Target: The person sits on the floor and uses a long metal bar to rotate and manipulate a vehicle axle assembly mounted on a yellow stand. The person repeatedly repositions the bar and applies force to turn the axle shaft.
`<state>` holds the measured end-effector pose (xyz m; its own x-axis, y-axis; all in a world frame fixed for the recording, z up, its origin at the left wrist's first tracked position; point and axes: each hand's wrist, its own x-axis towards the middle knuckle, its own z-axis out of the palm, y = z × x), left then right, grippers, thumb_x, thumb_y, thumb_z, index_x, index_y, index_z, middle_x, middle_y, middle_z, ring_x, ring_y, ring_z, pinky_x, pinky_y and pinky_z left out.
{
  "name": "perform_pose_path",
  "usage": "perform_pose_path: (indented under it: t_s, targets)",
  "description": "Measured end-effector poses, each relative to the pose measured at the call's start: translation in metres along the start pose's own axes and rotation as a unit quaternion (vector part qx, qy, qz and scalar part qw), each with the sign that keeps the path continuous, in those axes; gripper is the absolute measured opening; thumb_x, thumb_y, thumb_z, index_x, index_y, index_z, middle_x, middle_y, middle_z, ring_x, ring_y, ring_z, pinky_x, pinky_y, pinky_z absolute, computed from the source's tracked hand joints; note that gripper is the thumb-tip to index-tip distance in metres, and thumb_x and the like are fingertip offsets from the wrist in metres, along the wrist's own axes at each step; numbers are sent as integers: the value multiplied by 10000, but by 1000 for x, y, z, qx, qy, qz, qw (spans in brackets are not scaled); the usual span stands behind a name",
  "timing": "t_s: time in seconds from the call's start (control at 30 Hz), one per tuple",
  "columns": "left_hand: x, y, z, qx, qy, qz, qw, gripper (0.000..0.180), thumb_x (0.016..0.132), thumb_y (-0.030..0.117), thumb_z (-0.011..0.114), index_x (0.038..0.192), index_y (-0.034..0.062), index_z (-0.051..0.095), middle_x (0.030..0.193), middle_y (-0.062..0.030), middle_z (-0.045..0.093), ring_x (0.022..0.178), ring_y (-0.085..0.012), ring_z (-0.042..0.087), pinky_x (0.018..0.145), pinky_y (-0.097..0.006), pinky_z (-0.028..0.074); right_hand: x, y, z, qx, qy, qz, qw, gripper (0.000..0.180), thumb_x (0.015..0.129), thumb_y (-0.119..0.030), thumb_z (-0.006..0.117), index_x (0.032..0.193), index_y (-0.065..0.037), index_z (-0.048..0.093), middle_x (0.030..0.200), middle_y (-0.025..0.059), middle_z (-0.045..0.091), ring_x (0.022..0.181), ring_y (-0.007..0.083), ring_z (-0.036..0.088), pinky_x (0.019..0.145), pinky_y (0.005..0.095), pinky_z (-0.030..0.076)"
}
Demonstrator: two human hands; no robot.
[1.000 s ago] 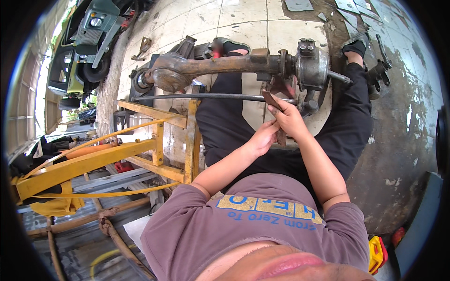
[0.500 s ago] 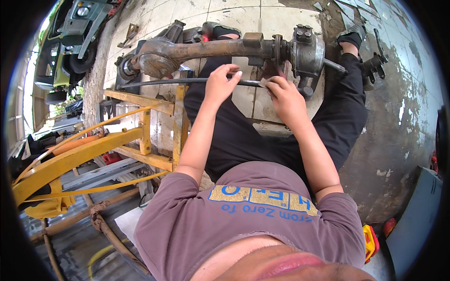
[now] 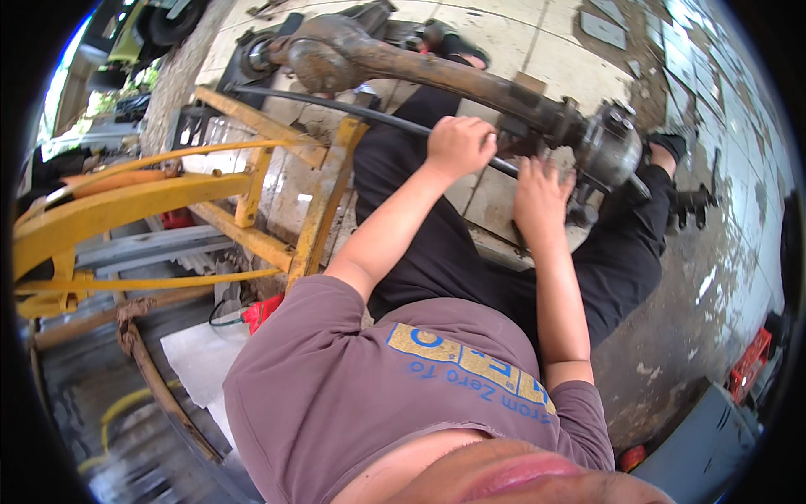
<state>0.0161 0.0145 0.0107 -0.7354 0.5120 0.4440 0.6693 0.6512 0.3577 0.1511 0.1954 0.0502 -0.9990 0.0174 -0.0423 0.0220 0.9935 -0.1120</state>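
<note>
Both hands are on the work: our left hand (image 3: 457, 144) is clenched around the black rod (image 3: 353, 111) under the rusty axle (image 3: 437, 71); our right hand (image 3: 539, 197) lies spread beside the hub (image 3: 609, 151). Rod not yet free.

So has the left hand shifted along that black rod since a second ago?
Yes. The left hand left the right hand near the hub and now grips the black rod.

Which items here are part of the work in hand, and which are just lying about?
In hand:
left hand gripping the black rod
right hand by the rusty axle beam
hub

Lying about:
yellow frame
red crate
white sheet
</note>
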Motion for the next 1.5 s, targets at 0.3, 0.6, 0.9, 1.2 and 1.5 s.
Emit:
perform_pose_path:
  t_s: [0.3, 0.6, 0.9, 1.2, 1.5]
  targets:
    - [-1, -5, 2, -5, 30, 10, 999, 79, 911, 212, 745, 880, 155, 789, 871, -18, 769, 832, -252, 754, 829, -416, 571, 15, -7, 9, 59, 13, -29, 998, 361, 978, -87, 605, 1327, -33, 676, 1319, 128, 739, 1207, 332, 735, 1043, 481, 584]
    - [1, 0, 4, -11, 25, 14, 1000, 67, 909, 197, 739, 906, 161, 796, 888, -11, 774, 847, -253, 750, 821, -420, 563, 17, -1, 14, 39, 62, -42, 996, 206, 918, -83, 695, 1122, -61, 713, 1054, 107, 767, 1035, 311, 776, 964, 449, 616]
    - [1, -1, 4, 19, 6, 22, 1000, 68, 916, 175, 738, 945, 164, 799, 904, -6, 770, 853, -256, 742, 809, -419, 551, 17, 3, 15, 58, 33, -19, 998, 194, 878, -89, 729, 1067, -50, 740, 1038, 122, 797, 1045, 311, 776, 1037, 472, 601]
    - [-2, -5, 6, 15, -3, 13, 1000, 71, 919, 175, 738, 953, 149, 794, 918, -10, 773, 850, -267, 739, 816, -424, 553, 4, 6, 5, 81, 67, -24, 994, 151, 880, -122, 760, 1013, -54, 781, 1002, 127, 813, 1013, 311, 796, 1062, 484, 605]
    - [2, -4, 4, 24, -19, 18, 999, 77, 924, 171, 733, 966, 157, 796, 908, -3, 764, 849, -256, 734, 813, -427, 550, 16, 4, 27, 73, 61, -18, 995, 189, 882, -140, 763, 1031, -27, 788, 974, 143, 815, 995, 313, 805, 1064, 509, 597]
